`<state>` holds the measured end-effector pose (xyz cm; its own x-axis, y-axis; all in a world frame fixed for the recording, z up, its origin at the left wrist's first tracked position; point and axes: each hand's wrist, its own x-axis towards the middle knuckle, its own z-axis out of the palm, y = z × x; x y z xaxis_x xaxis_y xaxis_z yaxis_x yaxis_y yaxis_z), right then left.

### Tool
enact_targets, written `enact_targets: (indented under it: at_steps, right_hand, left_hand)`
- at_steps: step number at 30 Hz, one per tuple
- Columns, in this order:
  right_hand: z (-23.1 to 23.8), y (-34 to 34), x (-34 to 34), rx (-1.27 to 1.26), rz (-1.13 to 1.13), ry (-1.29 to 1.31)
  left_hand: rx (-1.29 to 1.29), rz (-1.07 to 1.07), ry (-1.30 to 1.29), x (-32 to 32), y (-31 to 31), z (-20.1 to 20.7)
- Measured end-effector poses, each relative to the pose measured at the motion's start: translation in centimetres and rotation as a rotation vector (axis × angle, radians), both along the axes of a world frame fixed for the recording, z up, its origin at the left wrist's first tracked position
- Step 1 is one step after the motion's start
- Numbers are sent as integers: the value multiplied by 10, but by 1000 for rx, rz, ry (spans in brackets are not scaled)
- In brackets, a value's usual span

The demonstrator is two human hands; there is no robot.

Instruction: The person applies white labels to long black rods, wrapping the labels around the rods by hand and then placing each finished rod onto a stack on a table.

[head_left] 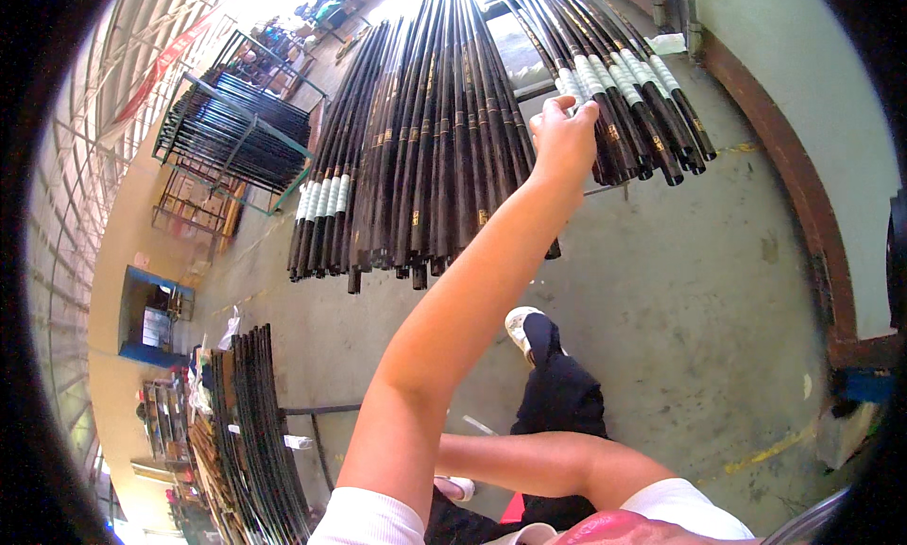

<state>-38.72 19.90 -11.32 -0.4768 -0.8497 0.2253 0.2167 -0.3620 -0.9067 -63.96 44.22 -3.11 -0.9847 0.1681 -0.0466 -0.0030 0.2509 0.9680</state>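
Note:
My left arm reaches up and across to the right. At its end my left hand [564, 129] is closed, fingers curled and thumb out, at the near-left edge of a bundle of black poles with white wrapped bands [624, 77]. It appears to grip the leftmost pole there, though the fingers and wrist partly cover it. My right forearm [557, 460] runs leftward across my body and passes behind my left arm, which hides the right hand. Left of my left hand, many long black poles [435, 158] lie side by side, several with white bands [323, 197] near their ends.
A green metal rack [283, 148] full of dark rods stands at the far left. More dark poles [250, 422] lean at the lower left. A wall with a brown base [775, 129] runs along the right. My leg and white shoe [518, 328] are on the concrete floor [680, 290].

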Motion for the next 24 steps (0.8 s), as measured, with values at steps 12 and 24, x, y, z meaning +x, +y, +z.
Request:
enact_targets:
  at_steps: [12,24]
  right_hand:
    - [13,-18,-15,223,-240,379]
    - [10,-9,-6,20,-70,40]
  left_hand:
    - [-1337,-47,466,24,-77,33]
    - [-1251,36,285,8,-63,32]
